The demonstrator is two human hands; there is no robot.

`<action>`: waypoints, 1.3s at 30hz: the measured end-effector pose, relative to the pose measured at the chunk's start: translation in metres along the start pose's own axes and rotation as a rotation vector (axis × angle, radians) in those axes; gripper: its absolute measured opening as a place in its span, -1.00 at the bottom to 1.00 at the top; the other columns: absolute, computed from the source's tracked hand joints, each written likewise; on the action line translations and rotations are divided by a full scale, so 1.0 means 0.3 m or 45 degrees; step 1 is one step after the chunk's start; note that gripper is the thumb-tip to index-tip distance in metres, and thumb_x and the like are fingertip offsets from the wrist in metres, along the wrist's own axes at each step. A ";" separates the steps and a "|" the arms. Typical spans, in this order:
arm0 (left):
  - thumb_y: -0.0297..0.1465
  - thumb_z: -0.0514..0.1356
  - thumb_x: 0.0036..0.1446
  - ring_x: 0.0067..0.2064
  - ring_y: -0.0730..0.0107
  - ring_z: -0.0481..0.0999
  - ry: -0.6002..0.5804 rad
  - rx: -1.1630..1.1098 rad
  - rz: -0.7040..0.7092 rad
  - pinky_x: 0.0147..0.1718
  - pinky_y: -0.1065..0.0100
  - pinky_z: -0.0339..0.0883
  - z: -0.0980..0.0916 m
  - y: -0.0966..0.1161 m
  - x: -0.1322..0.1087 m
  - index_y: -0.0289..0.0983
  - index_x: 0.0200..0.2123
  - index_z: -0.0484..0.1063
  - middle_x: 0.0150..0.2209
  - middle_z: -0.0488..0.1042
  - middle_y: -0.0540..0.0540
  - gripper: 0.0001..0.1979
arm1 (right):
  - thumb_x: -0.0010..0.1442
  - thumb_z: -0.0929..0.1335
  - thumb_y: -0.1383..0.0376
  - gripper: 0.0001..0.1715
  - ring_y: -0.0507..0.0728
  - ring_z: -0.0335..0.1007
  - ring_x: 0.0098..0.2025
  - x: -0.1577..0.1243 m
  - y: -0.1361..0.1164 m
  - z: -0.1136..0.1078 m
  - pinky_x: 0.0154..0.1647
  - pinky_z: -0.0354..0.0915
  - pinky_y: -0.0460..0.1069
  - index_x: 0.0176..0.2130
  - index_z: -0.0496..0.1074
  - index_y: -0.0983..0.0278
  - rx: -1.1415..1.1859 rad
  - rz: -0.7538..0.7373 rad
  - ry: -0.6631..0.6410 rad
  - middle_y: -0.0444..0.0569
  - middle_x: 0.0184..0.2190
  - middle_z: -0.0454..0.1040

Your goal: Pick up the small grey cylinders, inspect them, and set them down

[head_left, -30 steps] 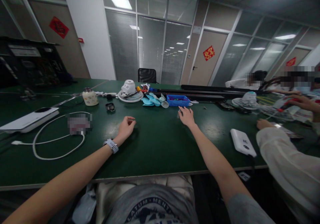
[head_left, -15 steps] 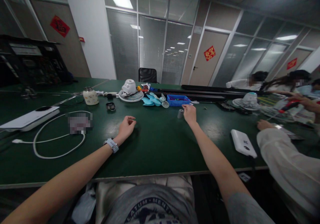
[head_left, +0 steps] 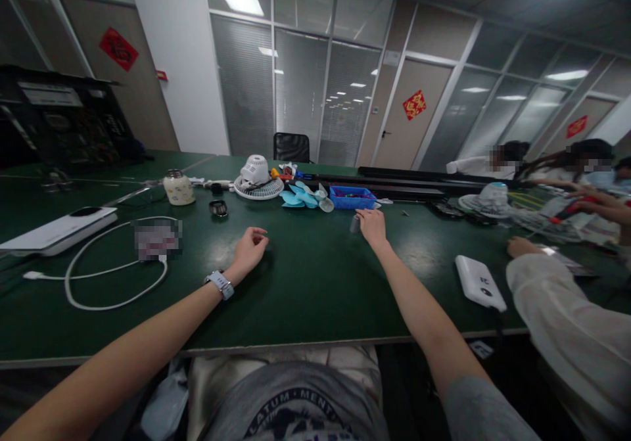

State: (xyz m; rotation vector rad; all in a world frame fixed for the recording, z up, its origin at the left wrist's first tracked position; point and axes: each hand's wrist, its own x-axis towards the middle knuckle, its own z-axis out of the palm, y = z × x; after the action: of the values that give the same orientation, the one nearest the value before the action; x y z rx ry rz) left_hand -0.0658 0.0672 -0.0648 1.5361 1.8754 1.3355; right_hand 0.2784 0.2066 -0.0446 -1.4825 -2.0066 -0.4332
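Note:
My left hand (head_left: 249, 246) rests on the green table (head_left: 305, 283) with its fingers loosely curled in and nothing visible in them; a watch sits on that wrist. My right hand (head_left: 373, 225) reaches further out and lies low on the table with its fingers stretched toward a blue tray (head_left: 351, 197). A small grey cylinder (head_left: 355, 223) stands just to the left of that hand, at the thumb. I cannot tell whether the thumb touches it.
Behind lie a light-blue fan blade (head_left: 302, 198), a white fan motor on its grille (head_left: 257, 179), a pale jar (head_left: 178, 189) and a black ring (head_left: 217, 208). On the left are a white cable (head_left: 111, 271) and a white device (head_left: 58, 230). On the right are a white charger (head_left: 478, 280) and a co-worker's sleeve (head_left: 566, 323).
My right hand slid a little forward off the grey cylinder, pinched near the blue tray, then flattened and drew slightly back. My left hand has stayed put.

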 end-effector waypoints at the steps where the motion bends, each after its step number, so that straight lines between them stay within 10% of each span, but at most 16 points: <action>1: -0.30 0.14 0.03 -0.22 0.27 0.51 0.003 -0.001 0.002 -0.22 0.30 0.32 0.000 0.000 0.000 -0.24 -0.16 0.34 -0.27 0.52 -0.09 -0.72 | 0.29 0.18 0.35 -0.62 0.22 0.39 -0.02 0.000 -0.002 -0.002 0.10 0.06 0.11 -0.03 0.46 0.36 0.005 0.001 0.007 0.15 -0.12 0.54; 11: -0.31 0.14 0.00 -0.26 0.29 0.51 0.019 -0.004 0.004 -0.25 0.31 0.31 0.004 0.001 0.003 -0.24 -0.16 0.35 -0.28 0.52 -0.09 -0.71 | 0.27 0.23 0.27 -0.72 0.22 0.40 -0.10 -0.007 -0.014 -0.013 0.09 0.06 0.11 -0.23 0.48 0.32 0.051 0.118 0.004 0.12 -0.20 0.55; 17: -0.32 0.14 0.01 -0.25 0.28 0.51 0.015 0.004 0.002 -0.25 0.31 0.32 0.004 -0.003 0.005 -0.23 -0.17 0.35 -0.28 0.53 -0.08 -0.72 | 0.19 0.34 0.10 -0.57 0.26 0.36 0.05 -0.022 0.062 -0.055 0.11 0.10 0.17 -0.01 0.44 0.25 0.108 0.260 0.141 0.10 -0.03 0.49; 28: -0.32 0.14 0.00 -0.26 0.28 0.50 -0.026 -0.003 0.025 -0.27 0.31 0.32 0.003 0.004 0.001 -0.23 -0.23 0.37 -0.30 0.52 -0.08 -0.78 | -0.14 0.53 0.21 -0.34 0.20 0.50 -0.18 -0.064 0.169 -0.064 -0.12 0.34 0.05 0.00 0.46 0.23 0.217 0.507 -0.193 0.01 -0.24 0.58; 35: -0.31 0.15 0.02 -0.25 0.29 0.50 -0.045 0.014 0.074 -0.27 0.32 0.33 -0.002 0.014 -0.008 -0.25 -0.24 0.40 -0.30 0.53 -0.07 -0.78 | -0.11 0.51 0.12 -0.20 0.21 0.52 -0.23 -0.036 -0.014 -0.142 -0.10 0.35 0.07 0.11 0.36 0.24 0.417 0.357 0.133 0.01 -0.30 0.57; 39: -0.22 0.16 0.07 -0.22 0.29 0.49 -0.089 -0.003 0.191 -0.27 0.32 0.34 -0.008 0.037 -0.027 -0.25 -0.18 0.42 -0.21 0.53 -0.10 -0.71 | -0.10 0.51 0.11 -0.13 0.12 0.51 -0.32 -0.086 -0.266 -0.116 -0.24 0.39 0.00 0.16 0.29 0.23 0.941 0.075 -0.084 -0.03 -0.29 0.55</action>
State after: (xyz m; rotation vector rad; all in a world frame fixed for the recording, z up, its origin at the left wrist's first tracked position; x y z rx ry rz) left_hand -0.0588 0.0585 -0.0567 1.7287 1.7459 1.3271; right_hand 0.2178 0.1414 -0.0272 -1.0793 -1.8614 0.3631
